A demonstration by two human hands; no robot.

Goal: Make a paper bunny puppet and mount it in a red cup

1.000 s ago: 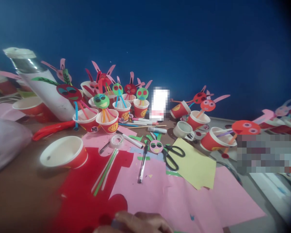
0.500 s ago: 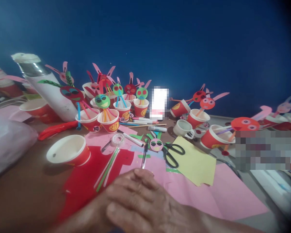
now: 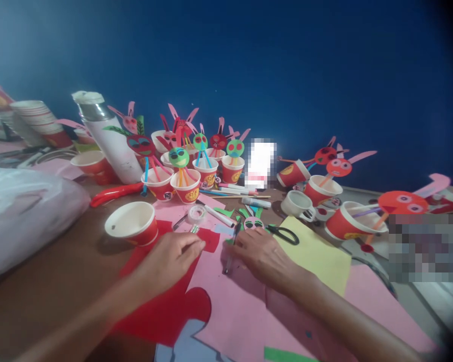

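Observation:
Over the red paper (image 3: 147,311) is my left hand (image 3: 177,256), its fingers bent and pressed together. Tips of the green and white straws (image 3: 194,229) show just past its knuckles; whether the fingers grip them is hidden. My right hand (image 3: 262,256) reaches over the pink paper (image 3: 230,311), its thumb and fingers closed on a pen (image 3: 227,265) with a clear lower end. Behind its knuckles lies a pink paper face (image 3: 253,222) with dark eyes, partly covered. Black-handled scissors (image 3: 287,235) rest beside this hand, partly on yellow paper (image 3: 320,256).
A paper cup (image 3: 130,223) lies tilted at left, near a plastic bag (image 3: 33,221). Behind are a tape roll (image 3: 197,213), a white marker (image 3: 222,217), a glue stick (image 3: 255,202), a mug (image 3: 298,205), a thermos (image 3: 113,146) and several cups with paper-faced straw figures (image 3: 185,187).
My hands were clasped together at the front; now they are apart and further forward, the left over the straws, the right at the pen. The view has shifted slightly left.

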